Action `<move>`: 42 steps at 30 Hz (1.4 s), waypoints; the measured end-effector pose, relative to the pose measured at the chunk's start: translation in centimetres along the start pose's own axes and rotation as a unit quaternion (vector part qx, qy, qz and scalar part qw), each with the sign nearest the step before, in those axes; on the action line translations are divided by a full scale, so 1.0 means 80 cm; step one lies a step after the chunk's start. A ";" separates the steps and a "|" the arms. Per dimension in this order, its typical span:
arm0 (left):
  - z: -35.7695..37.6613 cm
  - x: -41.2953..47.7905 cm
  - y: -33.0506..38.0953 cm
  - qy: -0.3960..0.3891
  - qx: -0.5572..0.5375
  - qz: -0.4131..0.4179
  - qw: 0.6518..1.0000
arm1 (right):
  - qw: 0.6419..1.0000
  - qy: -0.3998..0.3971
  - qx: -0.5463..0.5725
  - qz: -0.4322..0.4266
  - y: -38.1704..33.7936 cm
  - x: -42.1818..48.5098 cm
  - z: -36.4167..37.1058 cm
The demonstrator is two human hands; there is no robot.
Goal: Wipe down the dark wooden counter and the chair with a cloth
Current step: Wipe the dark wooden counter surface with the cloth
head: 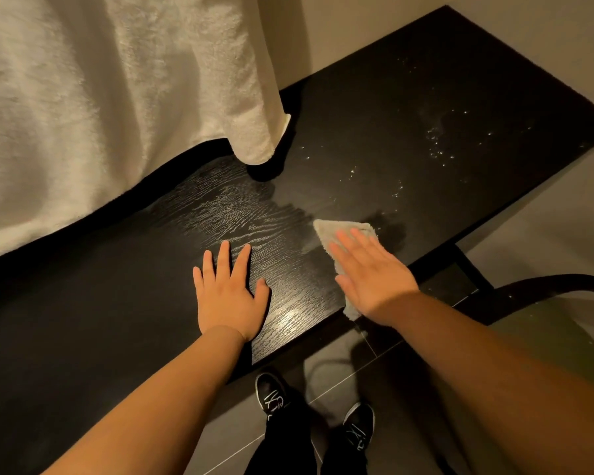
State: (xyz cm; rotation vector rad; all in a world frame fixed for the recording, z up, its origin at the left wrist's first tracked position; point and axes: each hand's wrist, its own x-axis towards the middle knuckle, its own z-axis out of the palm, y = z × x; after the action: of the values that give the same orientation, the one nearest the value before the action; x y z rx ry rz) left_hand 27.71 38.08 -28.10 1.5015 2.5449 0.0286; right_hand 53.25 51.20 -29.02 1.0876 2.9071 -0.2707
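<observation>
— Which job was in hand when you looked?

— The counter, I'd say. The person stood at its near edge, black shoes (275, 394) on the tiled floor. The pale cloth (330, 232) lay flat on the dark wooden counter (426, 90), close to that edge and right of the middle. Just beyond it the grain shone wet, and farther right droplets (438, 147) lay unwiped. I judged the next stroke needed the cloth pushed out and right through them. The chair (546, 282), low on the right, looked not yet done.

— And the hands?

— Neither gripped anything. The right hand (371, 275) lay spread on the cloth, fingers straight, pressing it down. Cloth corners showed past the fingertips and by the wrist. The left hand (228, 293) rested flat on bare wood just to the left, fingers splayed, bracing, I'd guess. A fluffy white towel (100, 97) draped the counter's far left.
</observation>
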 end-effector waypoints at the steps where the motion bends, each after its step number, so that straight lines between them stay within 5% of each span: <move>1: 0.000 -0.001 0.000 0.001 0.001 0.001 1.000 | 1.000 0.001 -0.006 0.025 0.022 0.003 -0.005; 7: 0.000 0.000 0.001 -0.002 0.000 -0.001 1.000 | 0.968 0.018 0.033 0.250 0.029 0.014 -0.014; 11: -0.002 0.000 0.000 0.009 -0.006 0.002 1.000 | 0.994 0.000 0.013 0.109 -0.050 0.007 0.013; 15: 0.000 0.001 0.000 0.002 -0.004 0.000 1.000 | 1.000 -0.017 -0.002 -0.009 0.001 0.013 0.002; 19: 0.000 0.001 0.000 0.006 -0.005 0.003 1.000 | 0.984 0.009 0.006 0.176 0.076 0.024 -0.021; 22: 0.000 0.002 0.000 0.002 -0.002 0.000 1.000 | 0.965 0.011 0.040 0.259 0.038 0.030 -0.018; 26: -0.001 0.001 0.000 0.006 -0.004 0.002 1.000 | 0.991 0.024 0.041 0.126 -0.027 0.003 0.010; 29: -0.001 0.002 0.000 0.006 -0.002 0.002 1.000 | 0.997 0.058 0.026 0.049 0.013 -0.006 0.002; 35: -0.001 0.002 -0.001 0.003 0.000 0.001 1.000 | 0.967 0.021 0.026 0.254 0.025 0.026 -0.011; 39: -0.003 0.002 0.000 0.003 -0.005 0.001 1.000 | 0.991 0.025 0.053 0.121 -0.059 0.010 0.015; 42: -0.003 0.001 0.000 0.005 -0.004 0.002 1.000 | 0.999 0.020 0.027 0.014 -0.031 0.007 0.000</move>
State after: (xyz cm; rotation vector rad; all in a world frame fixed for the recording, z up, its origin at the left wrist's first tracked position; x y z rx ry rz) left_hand 27.62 38.20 -27.88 1.5060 2.5471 0.0468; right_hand 51.23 49.69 -28.67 1.1536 2.9325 -0.3318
